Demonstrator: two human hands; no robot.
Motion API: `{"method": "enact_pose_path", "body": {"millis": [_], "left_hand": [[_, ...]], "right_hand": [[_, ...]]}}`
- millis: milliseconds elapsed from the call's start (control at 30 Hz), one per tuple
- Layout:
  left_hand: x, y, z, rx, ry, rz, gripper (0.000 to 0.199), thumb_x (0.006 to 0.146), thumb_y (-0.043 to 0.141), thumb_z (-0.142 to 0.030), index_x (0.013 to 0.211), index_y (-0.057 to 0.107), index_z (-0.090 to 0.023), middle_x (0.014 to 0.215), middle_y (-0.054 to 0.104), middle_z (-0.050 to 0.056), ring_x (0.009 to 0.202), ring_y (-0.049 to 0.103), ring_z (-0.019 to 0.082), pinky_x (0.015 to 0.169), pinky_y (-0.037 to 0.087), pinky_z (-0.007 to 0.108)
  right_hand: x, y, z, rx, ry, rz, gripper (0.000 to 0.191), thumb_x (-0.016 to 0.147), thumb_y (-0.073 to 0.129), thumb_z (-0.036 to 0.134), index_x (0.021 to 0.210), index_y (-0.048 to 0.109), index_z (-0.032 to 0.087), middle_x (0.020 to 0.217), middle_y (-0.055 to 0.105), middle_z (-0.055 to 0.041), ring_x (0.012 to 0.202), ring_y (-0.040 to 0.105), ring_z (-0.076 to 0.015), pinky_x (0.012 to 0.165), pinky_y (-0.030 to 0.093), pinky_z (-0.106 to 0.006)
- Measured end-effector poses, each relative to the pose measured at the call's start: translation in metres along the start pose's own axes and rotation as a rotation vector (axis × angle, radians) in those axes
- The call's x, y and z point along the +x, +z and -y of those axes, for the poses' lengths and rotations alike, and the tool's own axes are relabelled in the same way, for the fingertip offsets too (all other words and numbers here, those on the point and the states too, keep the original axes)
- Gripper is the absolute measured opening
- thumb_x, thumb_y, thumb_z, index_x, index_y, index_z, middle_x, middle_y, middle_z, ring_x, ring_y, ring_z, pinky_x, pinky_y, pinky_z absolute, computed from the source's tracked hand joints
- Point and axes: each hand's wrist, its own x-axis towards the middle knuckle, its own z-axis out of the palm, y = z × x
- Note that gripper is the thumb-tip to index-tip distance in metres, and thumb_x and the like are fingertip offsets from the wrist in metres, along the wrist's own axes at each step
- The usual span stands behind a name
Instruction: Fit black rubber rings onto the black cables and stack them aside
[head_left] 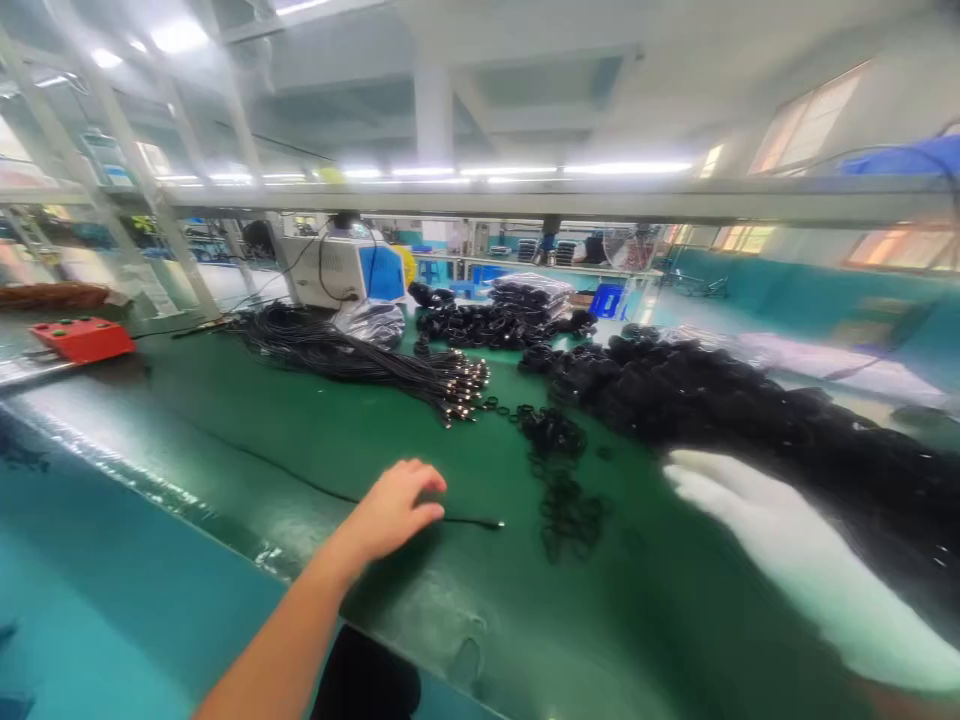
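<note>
I have the left hand (394, 508) over a single black cable (472, 521) near the desk's (300, 420) front edge, its grip spread, thumb and fingers apart; whether it touches the cable I can't tell. My white-gloved right hand (757, 515) is beside the heap of black pieces (697, 395) along the desk's far right edge; I can't tell its grip. Toward the far edge lies a bundle of black cables (352, 362), metal ends near some black rings (553, 432).
</note>
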Motion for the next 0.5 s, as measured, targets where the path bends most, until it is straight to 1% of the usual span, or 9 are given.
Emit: {"method": "enact_pose_path", "body": {"millis": [67, 100, 167, 200, 267, 333, 367, 400, 500], "left_hand": [[-0.009, 0.006, -0.009, 0.064, 0.053, 0.086, 0.01, 0.077, 0.055, -0.019, 0.084, 0.062, -0.021, 0.093, 0.062, 0.002, 0.093, 0.053, 0.02, 0.082, 0.039, 0.032], [-0.011, 0.008, -0.017, 0.069, 0.07, 0.108, 0.008, 0.078, 0.053, -0.017, 0.08, 0.061, -0.02, 0.089, 0.061, 0.002, 0.09, 0.053, 0.019, 0.08, 0.039, 0.03], [-0.01, 0.005, -0.038, 0.032, 0.126, 0.146, 0.012, 0.081, 0.048, -0.015, 0.078, 0.058, -0.02, 0.081, 0.061, -0.001, 0.079, 0.053, 0.015, 0.072, 0.039, 0.025], [-0.009, 0.0, -0.05, 0.015, 0.167, 0.164, 0.013, 0.083, 0.046, -0.015, 0.08, 0.058, -0.021, 0.079, 0.06, -0.002, 0.075, 0.053, 0.013, 0.068, 0.039, 0.023], [-0.004, -0.012, -0.073, 0.005, 0.254, 0.162, 0.016, 0.086, 0.042, -0.016, 0.084, 0.058, -0.021, 0.081, 0.061, -0.003, 0.074, 0.053, 0.012, 0.066, 0.038, 0.022], [0.002, -0.022, -0.091, 0.024, 0.341, 0.158, 0.017, 0.087, 0.044, -0.018, 0.087, 0.06, -0.022, 0.086, 0.062, -0.002, 0.079, 0.054, 0.014, 0.071, 0.038, 0.024], [0.005, -0.024, -0.097, 0.038, 0.379, 0.172, 0.017, 0.087, 0.045, -0.02, 0.086, 0.062, -0.022, 0.086, 0.063, -0.002, 0.081, 0.054, 0.014, 0.073, 0.037, 0.025], [0.008, -0.025, -0.1, 0.045, 0.416, 0.197, 0.017, 0.087, 0.047, -0.021, 0.085, 0.064, -0.022, 0.085, 0.064, -0.002, 0.082, 0.054, 0.014, 0.075, 0.036, 0.026], [0.016, -0.019, -0.102, 0.0, 0.497, 0.251, 0.019, 0.087, 0.05, -0.019, 0.078, 0.066, -0.023, 0.079, 0.064, -0.004, 0.082, 0.054, 0.013, 0.078, 0.035, 0.026]], "right_hand": [[-0.014, 0.031, 0.028, 0.155, 0.015, 0.259, 0.043, 0.078, 0.056, 0.053, 0.111, 0.063, 0.027, 0.12, 0.06, -0.0052, 0.11, 0.054, -0.0282, 0.098, 0.038, -0.045], [-0.019, 0.046, 0.042, 0.226, 0.003, 0.343, 0.043, 0.08, 0.053, 0.053, 0.113, 0.061, 0.026, 0.122, 0.058, -0.0058, 0.113, 0.052, -0.0277, 0.101, 0.036, -0.045], [-0.026, 0.072, 0.064, 0.401, -0.036, 0.481, 0.043, 0.084, 0.05, 0.05, 0.117, 0.057, 0.025, 0.124, 0.056, -0.0072, 0.115, 0.051, -0.0263, 0.101, 0.035, -0.045], [-0.029, 0.083, 0.072, 0.516, -0.043, 0.605, 0.042, 0.084, 0.053, 0.047, 0.117, 0.057, 0.023, 0.122, 0.057, -0.0086, 0.111, 0.053, -0.0258, 0.098, 0.039, -0.044], [-0.034, 0.103, 0.08, 0.779, 0.036, 1.027, 0.039, 0.08, 0.059, 0.039, 0.112, 0.057, 0.017, 0.11, 0.062, -0.0123, 0.096, 0.061, -0.0265, 0.082, 0.05, -0.044], [-0.039, 0.119, 0.077, 1.036, 0.202, 1.384, 0.037, 0.077, 0.058, 0.034, 0.105, 0.058, 0.01, 0.094, 0.066, -0.0144, 0.079, 0.066, -0.027, 0.064, 0.055, -0.042], [-0.042, 0.125, 0.073, 1.149, 0.272, 1.483, 0.036, 0.077, 0.057, 0.033, 0.103, 0.058, 0.007, 0.09, 0.066, -0.0149, 0.075, 0.067, -0.027, 0.059, 0.055, -0.041], [-0.045, 0.13, 0.069, 1.25, 0.32, 1.53, 0.036, 0.078, 0.054, 0.032, 0.102, 0.057, 0.005, 0.087, 0.067, -0.0157, 0.074, 0.067, -0.0272, 0.058, 0.055, -0.041], [-0.053, 0.137, 0.058, 1.452, 0.362, 1.527, 0.037, 0.082, 0.048, 0.03, 0.105, 0.055, 0.002, 0.09, 0.067, -0.0186, 0.079, 0.067, -0.0282, 0.062, 0.056, -0.044]]}}
